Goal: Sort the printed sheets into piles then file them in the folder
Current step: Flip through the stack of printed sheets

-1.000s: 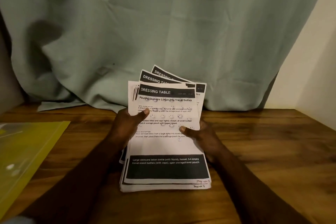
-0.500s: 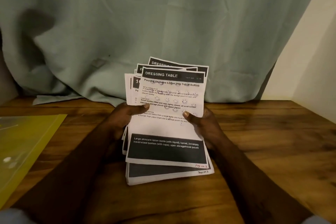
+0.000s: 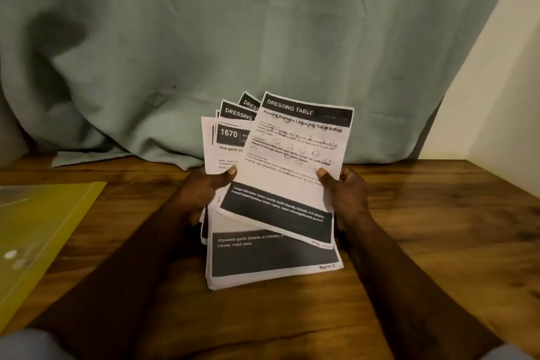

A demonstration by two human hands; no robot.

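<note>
Desk (image 3: 423, 242): curtain (image 3: 263, 38) at back, wall (image 3: 502, 96) right, bare wood beside the sheets. Yellow folder (image 3: 38, 228) lies far left, well apart. Left hand (image 3: 201, 193) grips the fanned stack (image 3: 263, 260) mid-desk, thumb on top. Right hand (image 3: 350, 202) fingers (image 3: 347, 177) pinch the top sheet (image 3: 295, 166) at its right edge. The sheet's long axis runs away from the person, header far, skewed clockwise.

Both forearms are bare up to the elbow, one to the left of the stack of printed sheets (image 3: 271, 260) and one to the right of it. The soft, blurred edge of a pale blue-grey left sleeve (image 3: 26, 343) shows far down-left of the stack, and the matching right sleeve (image 3: 511, 352) far down-right of it. The left hand (image 3: 204, 193) and right hand (image 3: 347, 199), at the stack's two sides, are bare, with short-trimmed thumbnails.
</note>
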